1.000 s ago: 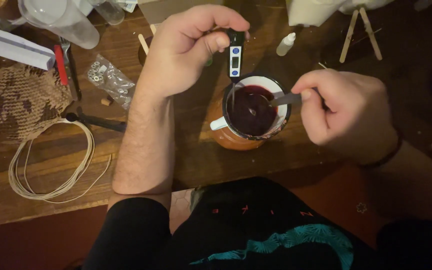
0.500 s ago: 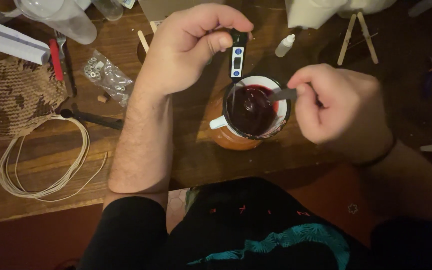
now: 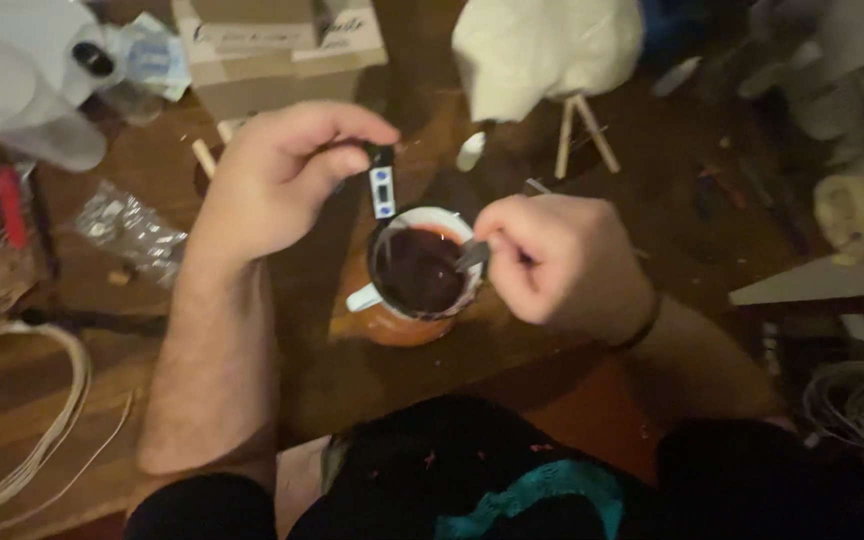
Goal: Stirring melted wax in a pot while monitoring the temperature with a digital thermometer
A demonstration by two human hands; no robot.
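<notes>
Dim light falls on a cluttered wooden table (image 3: pixel 72 420), its grain dark and scuffed. Your left hand (image 3: pixel 272 185) pinches the black head of a slim digital probe thermometer (image 3: pixel 382 185) between thumb and fingers, its stem angled into the white-rimmed enamel mug (image 3: pixel 422 272) of glossy dark red liquid at the table's near edge. Your right hand (image 3: pixel 552 260) is closed around a thin metal spoon (image 3: pixel 472 255) dipping into the mug. A crinkled clear plastic bag (image 3: pixel 127 230) lies left, a coil of pale cord (image 3: pixel 42 440) nearer you.
</notes>
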